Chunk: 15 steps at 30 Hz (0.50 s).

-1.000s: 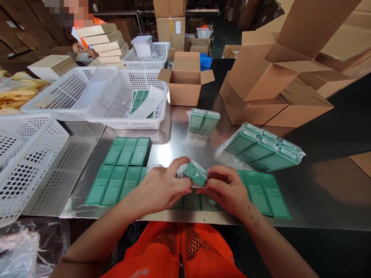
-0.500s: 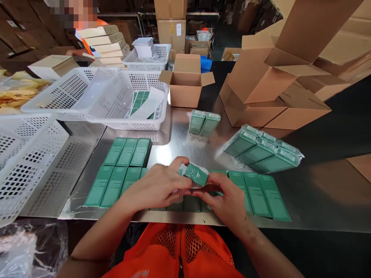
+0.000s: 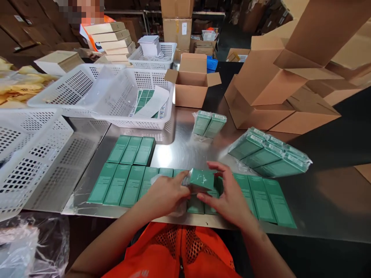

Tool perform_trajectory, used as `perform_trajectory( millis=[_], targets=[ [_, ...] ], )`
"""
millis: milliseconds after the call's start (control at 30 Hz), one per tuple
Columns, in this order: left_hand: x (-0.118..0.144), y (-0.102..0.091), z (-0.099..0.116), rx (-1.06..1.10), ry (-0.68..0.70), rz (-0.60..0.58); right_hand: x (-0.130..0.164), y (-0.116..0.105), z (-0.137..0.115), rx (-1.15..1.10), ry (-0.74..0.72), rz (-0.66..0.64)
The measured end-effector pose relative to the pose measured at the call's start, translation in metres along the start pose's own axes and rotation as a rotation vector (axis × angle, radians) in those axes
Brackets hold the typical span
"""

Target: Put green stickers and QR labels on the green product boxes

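Presently gripping small green plastic-wrapped carton (image 3: 202,180) between left hand (image 3: 168,193) and right hand (image 3: 230,199), above steel table (image 3: 185,148); likely light, stiff, slippery film, best pinched at ends.

White mesh baskets (image 3: 72,83), open cardboard cartons (image 3: 191,83), stacked beige boxes (image 3: 111,40), steel table (image 3: 179,152)

The scene is being taken in from a single head-worn camera, aimed forward and down over the steel worktop (image 3: 185,150). The near edge is being seen from close above, with the orange vest (image 3: 179,251) filling the bottom. The white baskets (image 3: 136,100) and cardboard cartons (image 3: 261,77) are being caught farther off, toward the top.
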<state>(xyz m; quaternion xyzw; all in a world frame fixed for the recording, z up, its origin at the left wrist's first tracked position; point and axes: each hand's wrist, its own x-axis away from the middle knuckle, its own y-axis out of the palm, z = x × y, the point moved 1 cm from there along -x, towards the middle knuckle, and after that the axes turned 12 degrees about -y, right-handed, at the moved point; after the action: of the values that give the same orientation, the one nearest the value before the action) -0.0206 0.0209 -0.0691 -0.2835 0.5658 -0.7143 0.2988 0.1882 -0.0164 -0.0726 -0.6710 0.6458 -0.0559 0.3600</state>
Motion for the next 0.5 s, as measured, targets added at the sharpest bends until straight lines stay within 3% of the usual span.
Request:
perform_trajectory(
  millis=[67, 100, 200, 233, 267, 367, 500],
  targets=[
    [0.003, -0.006, 0.001, -0.01, 0.002, 0.012, -0.014, -0.009, -0.002, -0.143, -0.007, -0.033],
    [0.007, -0.01, 0.002, -0.003, 0.003, 0.026, -0.022, -0.016, -0.001, -0.245, 0.025, 0.048],
    [0.026, -0.017, 0.0, 0.093, 0.048, 0.135, -0.056, -0.033, 0.011, -0.543, 0.225, 0.524],
    [0.035, -0.019, -0.001, 0.153, 0.078, 0.198, -0.069, -0.032, 0.016, -0.598, 0.284, 0.607],
    [0.044, -0.019, -0.002, 0.225, 0.109, 0.268, -0.082, -0.027, 0.02, -0.623, 0.337, 0.601],
    [0.067, -0.017, -0.005, 0.496, 0.135, 0.427, -0.113, 0.015, 0.024, -0.605, 0.448, 0.297],
    [0.08, -0.012, -0.008, 0.669, 0.036, 0.462, -0.14, 0.093, 0.026, -0.483, 0.481, -0.006]
  ],
)
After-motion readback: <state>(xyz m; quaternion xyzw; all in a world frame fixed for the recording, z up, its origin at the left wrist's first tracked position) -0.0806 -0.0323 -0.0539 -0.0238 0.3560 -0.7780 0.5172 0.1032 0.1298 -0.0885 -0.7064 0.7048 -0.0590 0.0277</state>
